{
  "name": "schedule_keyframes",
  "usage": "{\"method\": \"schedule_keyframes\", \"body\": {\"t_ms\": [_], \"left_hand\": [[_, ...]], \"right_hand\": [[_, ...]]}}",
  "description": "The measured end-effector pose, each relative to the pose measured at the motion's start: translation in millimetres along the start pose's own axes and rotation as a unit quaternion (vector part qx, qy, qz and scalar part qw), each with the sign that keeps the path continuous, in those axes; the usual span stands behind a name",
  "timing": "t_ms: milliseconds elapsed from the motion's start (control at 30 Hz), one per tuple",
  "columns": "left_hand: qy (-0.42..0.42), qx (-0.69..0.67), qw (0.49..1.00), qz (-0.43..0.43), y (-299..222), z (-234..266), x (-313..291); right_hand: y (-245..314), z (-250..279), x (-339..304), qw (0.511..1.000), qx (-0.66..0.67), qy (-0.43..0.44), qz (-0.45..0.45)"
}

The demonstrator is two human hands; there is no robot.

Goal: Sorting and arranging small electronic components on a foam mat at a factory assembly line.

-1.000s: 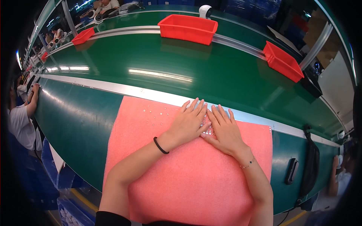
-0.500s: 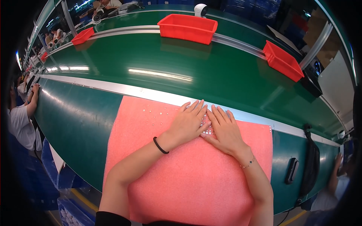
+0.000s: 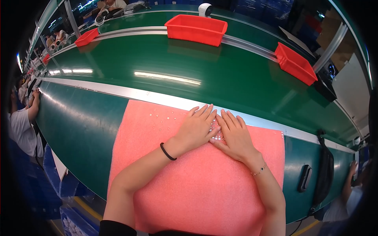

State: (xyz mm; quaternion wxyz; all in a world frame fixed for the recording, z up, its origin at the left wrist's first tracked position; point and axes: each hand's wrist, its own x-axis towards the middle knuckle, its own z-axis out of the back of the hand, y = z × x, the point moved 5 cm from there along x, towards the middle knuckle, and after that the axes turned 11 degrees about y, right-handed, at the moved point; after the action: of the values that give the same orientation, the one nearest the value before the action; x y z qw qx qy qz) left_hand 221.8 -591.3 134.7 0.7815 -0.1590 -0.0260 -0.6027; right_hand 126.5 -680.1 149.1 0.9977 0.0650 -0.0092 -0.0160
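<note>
Small, round, shiny silver-coloured pieces (image 3: 219,137) lay clustered near the far edge of a soft pink foam sheet (image 3: 189,185), in the gap between my two grips. More of the same pieces were scattered thinly on the sheet to the left; a few sat at its far right corner.

My left grip (image 3: 197,128) was palm down, fingers extended, clenched on nothing; its longest fingertips reached the flat silver metal strip (image 3: 145,95) beyond the sheet. My right grip (image 3: 235,137) lay likewise flat and unclenched, angled toward the left one. Could not tell whether pieces were hidden under either palm. A black elastic band (image 3: 168,152) circled my left wrist, a thin chain bracelet (image 3: 258,170) my right.

The sheet lay on a dark green desk (image 3: 78,122). To its right, near one another: a black oblong object (image 3: 304,178) and a long black fabric item (image 3: 324,173).

Past the strip ran a glossy green surface (image 3: 130,55), with a rectangular red plastic bin (image 3: 195,30) along its far side.
</note>
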Motion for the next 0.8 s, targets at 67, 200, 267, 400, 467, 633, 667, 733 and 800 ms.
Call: {"method": "schedule_keyframes", "body": {"t_ms": [67,200,267,400,467,633,667,733,800], "left_hand": [[-0.001,0.0,1.0,0.0,-0.5,1.2,-0.2],[-0.002,-0.005,1.0,0.0,-0.3,1.0,0.1],[-0.001,-0.004,1.0,0.0,-0.3,1.2,0.1],[0.002,-0.008,1.0,0.0,0.5,0.8,0.7],[0.002,-0.01,1.0,0.0,0.2,2.0,0.3],[0.005,-0.018,1.0,0.0,0.2,3.5,0.3],[0.005,-0.018,1.0,0.001,0.1,3.8,0.2],[0.005,-0.017,1.0,0.001,0.0,3.9,0.2],[0.009,-0.02,1.0,0.004,0.8,2.7,0.3]], "right_hand": [[-0.2,0.2,-0.3,1.0,0.0,0.001,0.0],[-0.3,-0.3,-0.1,1.0,-0.004,0.002,-0.001],[-0.5,-0.3,-0.2,1.0,-0.004,0.002,0.0],[-0.4,-0.2,0.0,1.0,-0.005,-0.001,0.001],[-0.1,0.2,0.0,1.0,-0.003,-0.001,0.001],[0.3,0.2,0.1,1.0,0.0,0.0,0.0],[0.3,0.2,0.0,1.0,-0.001,-0.002,0.001],[0.2,0.0,-0.1,1.0,-0.002,-0.004,0.002],[0.2,-0.9,0.4,1.0,-0.006,-0.003,0.002]]}}
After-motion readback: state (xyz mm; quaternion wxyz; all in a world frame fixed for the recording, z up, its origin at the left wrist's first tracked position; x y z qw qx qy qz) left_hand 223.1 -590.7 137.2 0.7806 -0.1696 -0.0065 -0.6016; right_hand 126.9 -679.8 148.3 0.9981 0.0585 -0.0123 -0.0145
